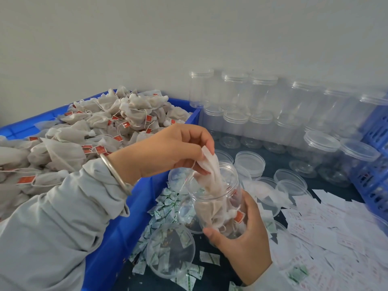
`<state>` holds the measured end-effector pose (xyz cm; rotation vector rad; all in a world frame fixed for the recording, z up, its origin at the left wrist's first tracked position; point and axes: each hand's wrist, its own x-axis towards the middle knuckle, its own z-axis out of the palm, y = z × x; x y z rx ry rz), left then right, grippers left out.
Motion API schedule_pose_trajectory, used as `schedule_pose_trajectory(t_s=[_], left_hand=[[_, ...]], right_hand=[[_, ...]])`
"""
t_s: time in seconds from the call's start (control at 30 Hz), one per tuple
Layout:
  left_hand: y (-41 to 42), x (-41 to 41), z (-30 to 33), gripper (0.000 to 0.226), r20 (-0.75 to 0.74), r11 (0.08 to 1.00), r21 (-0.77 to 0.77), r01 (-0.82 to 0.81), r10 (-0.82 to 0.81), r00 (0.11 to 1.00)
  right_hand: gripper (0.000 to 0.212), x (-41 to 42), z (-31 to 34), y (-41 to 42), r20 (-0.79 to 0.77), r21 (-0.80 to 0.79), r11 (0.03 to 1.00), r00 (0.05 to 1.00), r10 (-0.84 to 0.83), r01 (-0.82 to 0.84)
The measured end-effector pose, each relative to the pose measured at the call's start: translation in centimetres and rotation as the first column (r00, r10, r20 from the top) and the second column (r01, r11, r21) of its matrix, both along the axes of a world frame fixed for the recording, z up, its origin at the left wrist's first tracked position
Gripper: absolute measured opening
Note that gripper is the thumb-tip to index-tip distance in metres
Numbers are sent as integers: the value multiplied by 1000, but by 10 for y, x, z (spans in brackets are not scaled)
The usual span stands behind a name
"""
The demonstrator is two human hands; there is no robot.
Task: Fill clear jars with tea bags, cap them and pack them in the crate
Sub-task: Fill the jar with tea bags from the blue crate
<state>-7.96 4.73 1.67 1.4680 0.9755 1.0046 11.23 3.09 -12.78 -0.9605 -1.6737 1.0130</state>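
Note:
My right hand (241, 244) grips an open clear jar (212, 202) from below, tilted toward me, with a few tea bags inside. Over its mouth my left hand (168, 152) pinches a white tea bag (210, 164) whose lower end hangs into the jar. A blue bin (117, 234) on the left is heaped with tea bags (88, 131) carrying red tags. Capped empty jars (262, 106) are stacked against the wall at the back right. Loose clear lids (249, 161) lie on the dark table beside the jar.
A blue slatted crate (373, 156) stands at the right edge. Small green-and-white sachets (165, 208) lie scattered in front of the bin, with a clear lid (170, 250) on them. White paper slips (327, 227) cover the table at lower right.

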Motion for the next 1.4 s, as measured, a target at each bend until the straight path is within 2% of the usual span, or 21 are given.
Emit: schedule_pose_trajectory(t_s=[0.2,0.27,0.3,0.37,0.4,0.43,0.53,0.63,0.67,0.73,0.8,0.87,0.93,1.0,1.03,1.1,1.13,1.2,1.3,1.37,1.4], left_hand=[[0,2,-6,36,-37,994,17,108,-107,994],[-1,4,-8,34,-154,996,49,75,-67,986],[-1,5,-9,34,-301,992,121,44,-5,954],[1,8,-14,40,-620,947,317,55,163,767],[1,10,-15,41,-708,916,390,97,231,668],[0,12,-16,38,-734,888,440,130,273,622],[-2,17,-16,17,-719,878,452,155,256,646],[-2,19,-17,16,-785,925,333,183,164,597],[-3,18,-16,18,-780,937,301,174,137,611],[-5,17,-9,25,-671,958,274,81,131,730],[-2,11,-3,29,-442,947,303,-109,242,864],[3,1,0,30,-292,907,313,-282,374,880],[9,-4,-2,27,-340,888,290,-356,444,829],[13,-4,-8,16,-439,914,212,-346,406,802],[13,-3,-10,11,-448,936,129,-327,350,823],[12,-1,-13,24,-418,966,-25,-257,224,881],[11,-1,-14,29,-415,973,-46,-226,187,890],[12,0,-16,23,-447,975,-5,-221,195,873],[14,3,-24,22,-577,958,80,-274,269,772],[14,8,-32,24,-728,967,89,-239,227,647],[15,9,-36,24,-752,974,53,-220,184,632]], right_hand=[[91,0,0,-1,12,31,999,1000,-15,15],[91,0,0,0,15,37,999,1000,-19,18],[91,0,0,0,5,29,999,1000,-13,13],[92,0,-1,1,-22,-1,1000,1000,2,-2],[93,0,-1,1,-32,-18,1000,999,4,-4],[93,0,-2,1,-38,-29,1000,999,-4,3],[89,1,-1,0,-63,-39,998,997,-45,42],[88,0,1,0,-73,-25,998,996,-58,56],[88,1,1,0,-76,-19,998,996,-56,54],[90,1,2,1,-79,-16,998,995,-56,54],[91,2,2,1,-90,-2,998,993,-70,70],[93,2,3,1,-106,13,996,991,-84,86],[97,1,3,2,-119,18,995,988,-96,99],[97,2,3,2,-149,15,993,983,-109,113],[95,2,3,2,-160,9,993,980,-115,118],[88,3,4,3,-169,-1,991,977,-131,132],[86,4,4,3,-172,-3,990,976,-137,138],[86,4,5,3,-184,5,991,974,-131,135],[89,0,5,1,-163,64,993,983,-85,97],[93,0,3,1,-128,71,996,990,-49,59],[94,0,2,0,-95,67,996,994,-49,56]])
